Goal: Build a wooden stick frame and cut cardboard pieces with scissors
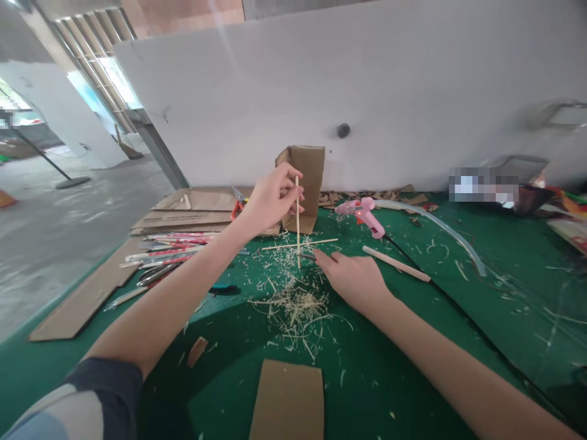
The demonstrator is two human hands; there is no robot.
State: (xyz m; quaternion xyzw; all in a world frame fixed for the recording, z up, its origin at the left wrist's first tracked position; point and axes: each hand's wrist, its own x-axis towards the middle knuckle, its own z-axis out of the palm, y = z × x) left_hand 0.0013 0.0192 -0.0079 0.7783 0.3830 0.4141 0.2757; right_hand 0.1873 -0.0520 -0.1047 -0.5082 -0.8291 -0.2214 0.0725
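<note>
My left hand point(282, 194) pinches a thin wooden stick point(298, 223) near its top and holds it upright above the green table. Closed low beside it, my right hand point(355, 278) grips what looks like a small knife point(307, 256), its narrow blade touching the lower part of the stick; the handle is hidden in my fingers. A second wooden stick point(321, 242) lies crosswise behind. Curly wood shavings point(300, 305) are heaped under the blade and scattered around. An upright cardboard piece point(312, 177) stands just behind my left hand.
A pink glue gun point(367, 217) with a black cord stands right of centre, near a clear tube point(440, 223). Scissors point(236, 205), packaged sticks point(169, 247) and cardboard sheets point(197, 208) lie left. Another cardboard piece point(288, 400) lies in front. A white wall point(321, 85) rises behind.
</note>
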